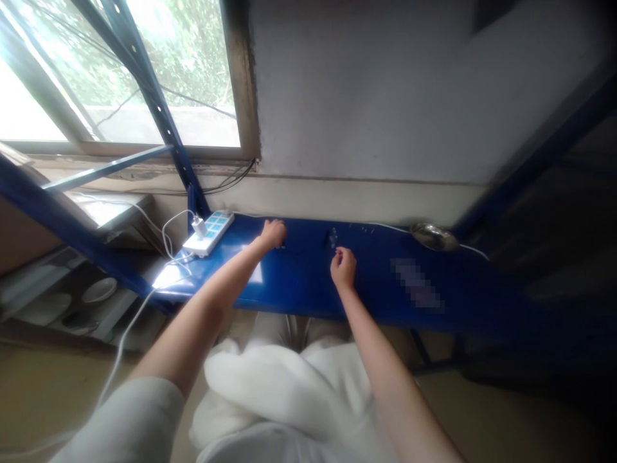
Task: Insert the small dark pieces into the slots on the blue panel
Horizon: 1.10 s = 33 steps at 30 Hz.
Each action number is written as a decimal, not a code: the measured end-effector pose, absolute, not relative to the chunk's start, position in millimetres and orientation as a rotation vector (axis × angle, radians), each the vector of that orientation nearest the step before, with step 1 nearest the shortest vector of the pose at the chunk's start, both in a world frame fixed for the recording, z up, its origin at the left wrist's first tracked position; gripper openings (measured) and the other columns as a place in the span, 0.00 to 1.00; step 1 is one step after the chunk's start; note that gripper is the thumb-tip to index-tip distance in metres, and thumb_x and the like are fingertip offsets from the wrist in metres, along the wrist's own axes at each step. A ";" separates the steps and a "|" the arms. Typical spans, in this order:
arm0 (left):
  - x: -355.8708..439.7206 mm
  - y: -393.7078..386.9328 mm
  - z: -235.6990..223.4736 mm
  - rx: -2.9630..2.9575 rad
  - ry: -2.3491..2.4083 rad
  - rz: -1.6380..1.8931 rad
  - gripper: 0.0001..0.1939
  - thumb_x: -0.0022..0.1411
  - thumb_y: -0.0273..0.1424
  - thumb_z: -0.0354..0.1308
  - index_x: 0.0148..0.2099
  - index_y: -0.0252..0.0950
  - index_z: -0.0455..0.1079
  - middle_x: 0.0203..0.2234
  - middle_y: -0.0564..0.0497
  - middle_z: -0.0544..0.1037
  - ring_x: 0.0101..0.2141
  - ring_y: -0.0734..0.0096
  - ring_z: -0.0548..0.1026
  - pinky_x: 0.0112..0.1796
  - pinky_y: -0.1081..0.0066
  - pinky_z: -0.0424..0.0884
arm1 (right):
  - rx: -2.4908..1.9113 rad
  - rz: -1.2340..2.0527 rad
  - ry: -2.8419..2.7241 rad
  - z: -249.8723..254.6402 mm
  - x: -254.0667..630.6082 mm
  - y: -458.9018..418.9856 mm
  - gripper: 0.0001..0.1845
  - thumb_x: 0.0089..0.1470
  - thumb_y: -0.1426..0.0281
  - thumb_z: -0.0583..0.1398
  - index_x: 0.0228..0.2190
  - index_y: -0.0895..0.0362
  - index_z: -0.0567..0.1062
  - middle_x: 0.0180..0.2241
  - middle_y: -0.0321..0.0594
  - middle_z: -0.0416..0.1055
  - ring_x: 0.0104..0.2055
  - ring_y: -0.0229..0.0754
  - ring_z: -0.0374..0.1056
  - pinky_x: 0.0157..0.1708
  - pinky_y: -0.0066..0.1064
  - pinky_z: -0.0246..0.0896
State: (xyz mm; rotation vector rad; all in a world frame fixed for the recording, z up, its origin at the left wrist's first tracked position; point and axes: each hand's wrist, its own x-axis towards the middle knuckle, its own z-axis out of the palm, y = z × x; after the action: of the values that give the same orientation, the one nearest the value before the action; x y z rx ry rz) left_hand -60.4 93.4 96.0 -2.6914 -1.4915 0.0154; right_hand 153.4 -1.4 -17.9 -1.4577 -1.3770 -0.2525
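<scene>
My left hand (pixel 274 233) rests low over the blue tabletop (pixel 299 276), its fingers curled downward. A tiny pale bit shows under its fingertips, too small to name. Nearer to me, my right hand (pixel 343 269) is closed with thumb and fingers together in a pinch. Whatever it may hold is too small to make out. Just beyond the right fingertips lies a little cluster of small clear pieces (pixel 333 238), with something dark beside it. Farther right, several tiny light bits (pixel 367 229) are scattered near the back edge.
A white power strip (pixel 216 230) with a white plug (pixel 198 226) sits at the table's left end, its cable (pixel 123 341) hanging down. A shiny metal dish (pixel 434 236) stands back right over a white cord. Blue metal uprights (pixel 159 109) frame the table; a wall rises behind.
</scene>
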 end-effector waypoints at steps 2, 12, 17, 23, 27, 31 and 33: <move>-62.1 95.8 93.5 -2.699 -1.500 -0.008 0.13 0.50 0.23 0.53 0.37 0.36 0.74 0.40 0.43 0.71 0.42 0.57 0.66 0.42 0.61 0.57 | -1.456 -0.255 -1.374 -18.4 153.5 -1.3 0.11 0.50 0.75 0.48 0.34 0.58 0.67 0.31 0.44 0.69 0.35 0.42 0.65 0.39 0.36 0.58; -62.9 97.2 89.1 -2.707 -1.489 -0.032 0.13 0.51 0.25 0.54 0.39 0.36 0.73 0.41 0.44 0.71 0.43 0.57 0.67 0.42 0.62 0.57 | -1.449 -0.271 -1.375 -18.4 154.2 -0.9 0.11 0.50 0.75 0.48 0.34 0.58 0.67 0.31 0.44 0.69 0.35 0.43 0.65 0.38 0.36 0.58; -62.8 98.1 87.3 -2.698 -1.492 -0.031 0.13 0.51 0.25 0.53 0.40 0.37 0.72 0.41 0.45 0.72 0.42 0.59 0.67 0.42 0.63 0.58 | -1.458 -0.264 -1.370 -17.9 153.7 -1.2 0.11 0.50 0.75 0.48 0.34 0.58 0.67 0.31 0.44 0.69 0.35 0.42 0.65 0.39 0.36 0.58; -63.6 99.2 85.2 -2.702 -1.482 -0.062 0.15 0.52 0.27 0.53 0.44 0.37 0.70 0.43 0.44 0.71 0.44 0.57 0.66 0.42 0.62 0.58 | -1.470 -0.254 -1.380 -16.7 153.6 -2.4 0.11 0.50 0.75 0.48 0.34 0.59 0.67 0.31 0.45 0.69 0.36 0.43 0.65 0.39 0.36 0.58; -53.9 92.6 89.9 -2.747 -1.448 -0.134 0.17 0.54 0.28 0.53 0.48 0.38 0.68 0.45 0.44 0.70 0.46 0.57 0.65 0.43 0.62 0.57 | -1.470 -0.248 -1.373 -17.0 154.0 -2.3 0.11 0.50 0.75 0.47 0.34 0.59 0.67 0.32 0.45 0.69 0.37 0.43 0.65 0.40 0.36 0.58; -37.8 81.8 97.1 -2.806 -1.377 -0.161 0.17 0.55 0.28 0.52 0.49 0.37 0.67 0.46 0.44 0.69 0.47 0.58 0.65 0.44 0.63 0.57 | -1.469 -0.231 -1.369 -16.1 153.8 -3.0 0.11 0.50 0.75 0.48 0.35 0.59 0.67 0.32 0.45 0.68 0.36 0.42 0.65 0.40 0.36 0.58; -30.9 77.9 98.4 -2.823 -1.356 -0.157 0.17 0.56 0.28 0.52 0.49 0.37 0.67 0.46 0.44 0.69 0.47 0.58 0.65 0.44 0.63 0.57 | -1.463 -0.223 -1.367 -15.7 153.8 -3.5 0.11 0.50 0.75 0.47 0.35 0.59 0.67 0.32 0.45 0.68 0.36 0.42 0.64 0.40 0.36 0.58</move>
State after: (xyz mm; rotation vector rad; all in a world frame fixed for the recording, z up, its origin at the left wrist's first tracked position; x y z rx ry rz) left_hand -30.9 77.9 98.4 -2.8232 -1.3556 -0.1572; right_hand 153.8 -3.5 -15.7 -1.4627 -1.3672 -0.2225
